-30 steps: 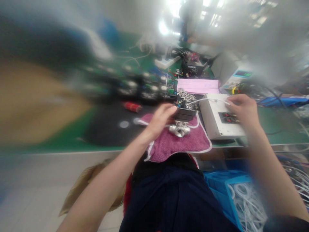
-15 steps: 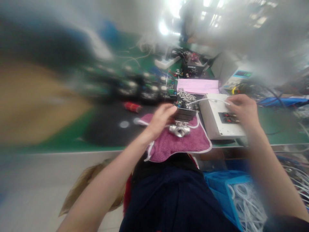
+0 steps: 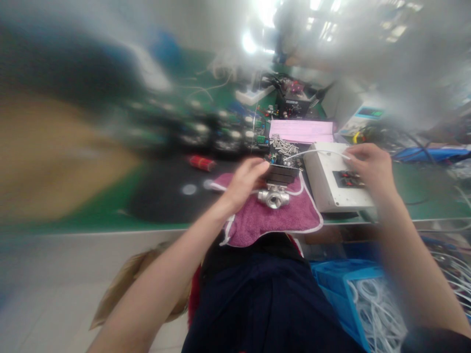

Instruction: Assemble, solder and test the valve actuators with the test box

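A black actuator housing [image 3: 282,175] with circuit parts showing at its top sits on a metal valve body [image 3: 274,197], over a purple cloth [image 3: 265,225]. My left hand [image 3: 247,180] is closed against the housing's left side, its thumb at the upper edge; the other fingers are partly hidden. From the circuit parts a white cable [image 3: 320,151] runs right, across a white box [image 3: 324,189]. Over that box, my right hand [image 3: 371,166] pinches the cable's far end between thumb and fingers. The box carries a dark terminal panel [image 3: 348,179].
Small metal pins [image 3: 282,145] lie heaped behind the housing, before a pink paper sheet [image 3: 301,131]. Several circuit units [image 3: 228,137] stand in a row at left, near a red roll [image 3: 202,163]. Below the bench, a blue crate [image 3: 334,279] holds white cables.
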A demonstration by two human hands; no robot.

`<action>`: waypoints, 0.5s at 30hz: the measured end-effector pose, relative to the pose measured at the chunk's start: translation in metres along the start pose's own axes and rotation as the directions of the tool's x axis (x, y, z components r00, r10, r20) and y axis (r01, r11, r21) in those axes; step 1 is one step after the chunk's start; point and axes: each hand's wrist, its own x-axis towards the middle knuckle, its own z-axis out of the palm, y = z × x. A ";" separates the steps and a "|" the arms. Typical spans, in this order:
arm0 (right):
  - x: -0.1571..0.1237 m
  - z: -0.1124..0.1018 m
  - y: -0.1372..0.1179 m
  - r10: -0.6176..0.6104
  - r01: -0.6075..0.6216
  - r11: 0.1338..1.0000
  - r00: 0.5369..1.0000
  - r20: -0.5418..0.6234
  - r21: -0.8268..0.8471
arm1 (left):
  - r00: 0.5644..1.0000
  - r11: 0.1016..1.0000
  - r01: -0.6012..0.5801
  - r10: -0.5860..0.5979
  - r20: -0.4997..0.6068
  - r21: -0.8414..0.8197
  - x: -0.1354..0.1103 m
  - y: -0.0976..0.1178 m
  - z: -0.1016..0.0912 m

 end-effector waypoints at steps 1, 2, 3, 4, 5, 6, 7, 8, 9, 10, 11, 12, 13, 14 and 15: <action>0.000 0.000 0.000 0.000 0.000 1.000 1.000 0.001 0.003 | 1.000 1.000 0.000 0.000 -0.002 0.002 0.000 0.000 0.000; 0.000 0.000 0.000 0.001 -0.001 1.000 1.000 0.002 0.004 | 1.000 1.000 -0.001 0.001 -0.004 0.004 0.000 0.000 0.000; -0.001 0.000 -0.001 0.004 -0.004 1.000 1.000 0.001 0.005 | 1.000 1.000 -0.002 0.002 -0.005 0.007 0.000 0.000 0.000; -0.001 0.000 -0.001 0.007 -0.007 1.000 1.000 -0.002 0.006 | 1.000 1.000 -0.003 0.003 -0.004 0.008 0.000 0.000 0.000; -0.001 0.000 -0.001 0.009 -0.009 1.000 1.000 -0.005 0.006 | 1.000 1.000 -0.003 0.003 -0.004 0.008 0.000 0.000 0.000; -0.001 0.000 -0.001 0.008 -0.008 1.000 1.000 -0.007 0.005 | 1.000 1.000 -0.002 0.002 -0.004 0.008 0.000 0.001 0.000; -0.001 0.000 -0.001 0.006 -0.006 1.000 1.000 -0.010 0.006 | 1.000 1.000 -0.001 0.001 -0.004 0.009 0.000 0.001 0.000; -0.001 0.000 -0.001 0.003 -0.003 1.000 1.000 -0.013 0.008 | 1.000 1.000 0.000 0.000 -0.005 0.011 0.000 0.000 0.000; -0.001 0.000 -0.002 0.000 0.000 1.000 1.000 -0.017 0.011 | 1.000 1.000 0.000 0.000 -0.008 0.012 0.000 0.000 0.000; -0.001 0.000 -0.002 -0.004 0.004 1.000 1.000 -0.016 0.012 | 1.000 1.000 -0.001 0.001 -0.011 0.013 0.000 0.000 0.000; -0.001 0.000 -0.003 -0.009 0.009 1.000 1.000 -0.015 0.011 | 1.000 1.000 -0.001 0.002 -0.013 0.013 0.000 0.000 0.000; -0.001 0.000 -0.004 -0.012 0.012 1.000 1.000 -0.014 0.010 | 1.000 1.000 -0.003 0.003 -0.013 0.013 0.000 -0.001 0.000; -0.001 -0.001 -0.004 -0.013 0.013 1.000 1.000 -0.013 0.007 | 1.000 1.000 -0.004 0.004 -0.013 0.012 0.000 -0.001 0.000; -0.001 -0.001 -0.004 -0.012 0.012 1.000 1.000 -0.012 0.003 | 1.000 1.000 -0.005 0.005 -0.013 0.011 0.001 -0.001 0.000; -0.001 -0.001 -0.004 -0.007 0.007 1.000 1.000 -0.011 0.000 | 1.000 1.000 -0.004 0.005 -0.014 0.010 0.001 -0.001 0.000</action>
